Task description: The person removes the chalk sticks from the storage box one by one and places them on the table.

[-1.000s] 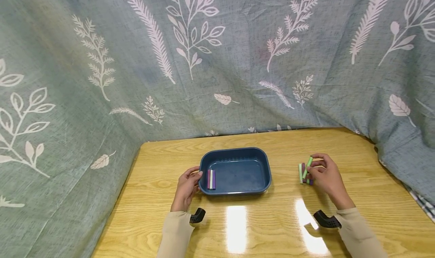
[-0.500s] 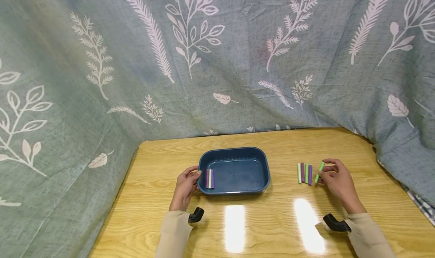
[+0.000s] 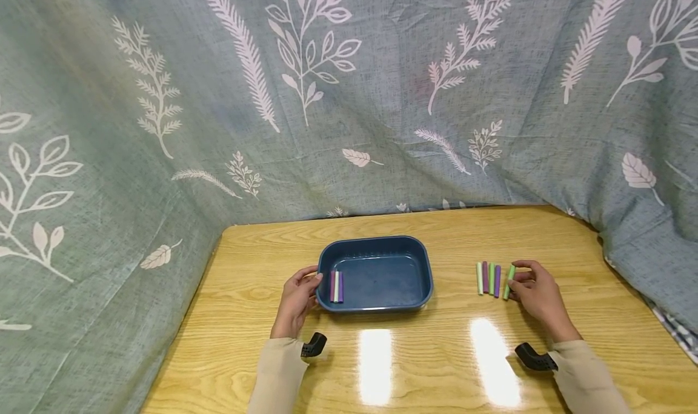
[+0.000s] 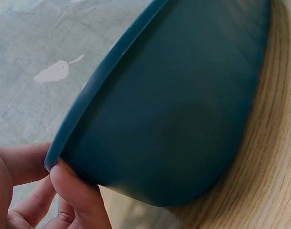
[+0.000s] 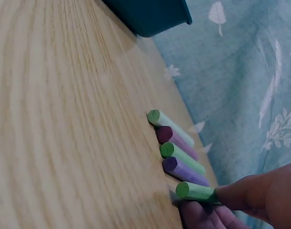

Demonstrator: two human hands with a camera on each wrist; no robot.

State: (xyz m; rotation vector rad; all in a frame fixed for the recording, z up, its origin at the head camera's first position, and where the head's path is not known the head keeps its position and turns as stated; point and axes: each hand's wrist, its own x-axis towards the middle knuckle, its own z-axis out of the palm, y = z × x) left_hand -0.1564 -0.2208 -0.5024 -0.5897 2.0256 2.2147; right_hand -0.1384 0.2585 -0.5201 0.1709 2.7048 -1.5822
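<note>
My left hand [image 3: 297, 299] pinches the left rim of a dark blue plastic tub [image 3: 376, 283], thumb on the rim. Inside the tub, at its left end, lie a magenta chalk stick [image 3: 332, 287], a whitish one and a violet one, side by side. To the right of the tub, my right hand [image 3: 541, 293] pinches a green chalk stick [image 5: 195, 191] between thumb and fingers, low at the right end of a row. That row holds a pale green chalk [image 3: 480, 279], a plum chalk [image 3: 485, 277], a green chalk [image 3: 491, 279] and a violet chalk [image 3: 497, 282].
A wooden table [image 3: 436, 353] carries everything. Grey-green leaf-print cloth [image 3: 382, 129] hangs behind it and along the left and right sides. Black wrist mounts [image 3: 314, 345] stick out from both sleeves.
My right hand lifted off the chalk group, exposing the row, and moved right with the green chalk. It then shifted slightly left, bringing that chalk closer to the row. My left hand stays at the tub.
</note>
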